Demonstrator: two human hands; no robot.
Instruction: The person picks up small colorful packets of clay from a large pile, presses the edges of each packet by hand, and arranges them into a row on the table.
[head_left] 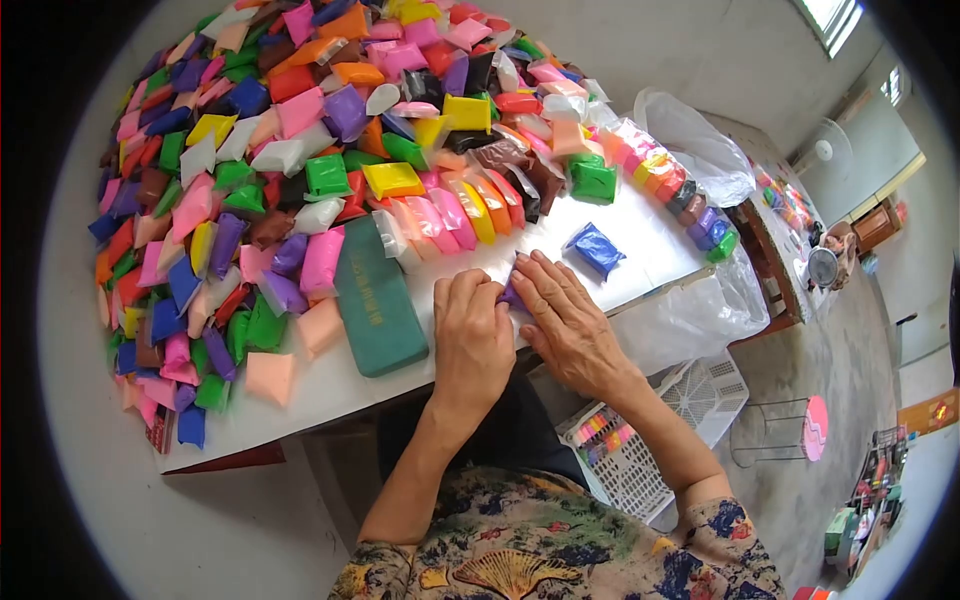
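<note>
My left hand (472, 335) is closed with its fingertips pinched on a small purple packet (512, 293), one of many soft, clay-like packets here. Most of this packet is hidden under my fingers. My right hand (572, 322) lies flat over its right side, fingers stretched out and pointing away from me. Just beyond the right hand is a blue packet (597, 250) in clear wrap. A row of upright packets, among them a yellow one (478, 212), stands in front of my hands. To the left of them lies a dark green box (378, 300) with gold lettering.
A large heap of coloured packets (300, 110) covers the table's left and back. Another coloured row (680, 195) runs along the right beside clear plastic bags (690, 310). Below the table edge sits a white basket (640, 480) holding packets. A pink-topped stool (815, 428) stands right.
</note>
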